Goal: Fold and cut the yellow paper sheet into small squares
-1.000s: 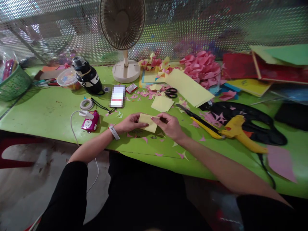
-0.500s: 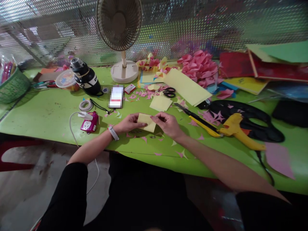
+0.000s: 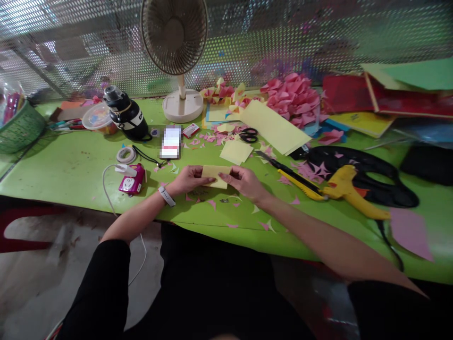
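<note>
Yellow paper sheet [image 3: 213, 171], held over the green table [image 3: 71, 163], has shifted to show a shallower face. Left hand [image 3: 190, 180] pinches its left side. Small yellow squares [image 3: 235, 152] beyond lie flat, apparently unworked. Right hand [image 3: 247, 183] pinches the sheet's right side; no cut shows. Shaped pink paper pieces [image 3: 293, 100], heaped farther right, look finished.

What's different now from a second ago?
The yellow paper looks shorter top to bottom, maybe tipped or folded; I can't tell which. The right hand moved its thumb down, nearly level with the thumb of the left hand. Both still hold it. The scissors, fan and glue gun stayed put.
</note>
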`<control>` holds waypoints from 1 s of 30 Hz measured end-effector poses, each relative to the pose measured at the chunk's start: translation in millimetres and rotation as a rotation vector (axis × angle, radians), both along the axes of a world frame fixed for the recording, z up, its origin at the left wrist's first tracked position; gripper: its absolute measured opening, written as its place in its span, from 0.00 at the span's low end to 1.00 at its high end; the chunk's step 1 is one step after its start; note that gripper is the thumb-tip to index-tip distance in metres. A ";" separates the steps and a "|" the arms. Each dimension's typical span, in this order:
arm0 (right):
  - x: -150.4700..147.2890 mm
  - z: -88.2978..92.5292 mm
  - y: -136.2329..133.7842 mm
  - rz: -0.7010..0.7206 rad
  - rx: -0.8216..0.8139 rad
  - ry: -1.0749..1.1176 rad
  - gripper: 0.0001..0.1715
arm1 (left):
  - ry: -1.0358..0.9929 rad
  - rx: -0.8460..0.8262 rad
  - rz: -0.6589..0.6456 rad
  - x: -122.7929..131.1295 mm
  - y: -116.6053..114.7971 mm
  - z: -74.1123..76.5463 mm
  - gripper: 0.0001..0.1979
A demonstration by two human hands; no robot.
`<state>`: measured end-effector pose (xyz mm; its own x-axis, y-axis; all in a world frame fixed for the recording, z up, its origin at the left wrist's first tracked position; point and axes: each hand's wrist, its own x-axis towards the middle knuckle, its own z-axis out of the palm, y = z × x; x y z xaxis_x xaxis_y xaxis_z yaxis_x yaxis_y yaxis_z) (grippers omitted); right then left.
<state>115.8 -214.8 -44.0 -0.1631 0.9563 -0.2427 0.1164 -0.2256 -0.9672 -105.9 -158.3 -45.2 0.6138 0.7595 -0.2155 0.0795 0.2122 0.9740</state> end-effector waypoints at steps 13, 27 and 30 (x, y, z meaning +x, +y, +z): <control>0.8 0.0 -0.6 0.085 -0.033 -0.075 0.14 | -0.037 -0.121 -0.001 0.8 1.3 -3.3 0.30; 15.3 -1.4 0.7 0.064 -0.073 0.028 0.20 | -0.002 -0.124 0.003 -9.1 3.5 11.9 0.27; 11.8 -0.7 -0.3 0.065 -0.135 0.098 0.17 | -0.016 -0.103 -0.004 -5.6 1.9 10.6 0.28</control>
